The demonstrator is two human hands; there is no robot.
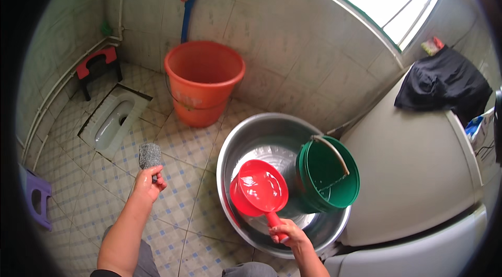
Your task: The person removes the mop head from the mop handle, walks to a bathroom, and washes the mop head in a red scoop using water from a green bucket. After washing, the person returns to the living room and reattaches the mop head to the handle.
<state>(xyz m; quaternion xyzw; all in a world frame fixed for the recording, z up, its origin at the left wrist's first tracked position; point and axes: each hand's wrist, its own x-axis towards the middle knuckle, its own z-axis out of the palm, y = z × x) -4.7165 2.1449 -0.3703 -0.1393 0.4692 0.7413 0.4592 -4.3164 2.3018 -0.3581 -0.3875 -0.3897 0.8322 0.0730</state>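
My left hand (150,183) grips a grey scouring pad or sponge (150,155), held above the tiled floor. What the pad is made of is hard to settle. In my right hand (288,233) is the handle of a red plastic water dipper (262,186), which has water in its bowl. The dipper is over a large round metal basin (224,159). A green plastic bucket (337,175) with a wire bail handle stands tilted inside the basin, to the right of the dipper. Some water seems to lie in the bucket's bottom.
An orange bucket (204,100) stands against the wall. Left of it, a squat toilet (113,124) is set in the floor, with a red-and-black stool (98,63) behind. A purple stool (38,198) is at far left. A white appliance (408,167) bearing black cloth (439,81) borders the right.
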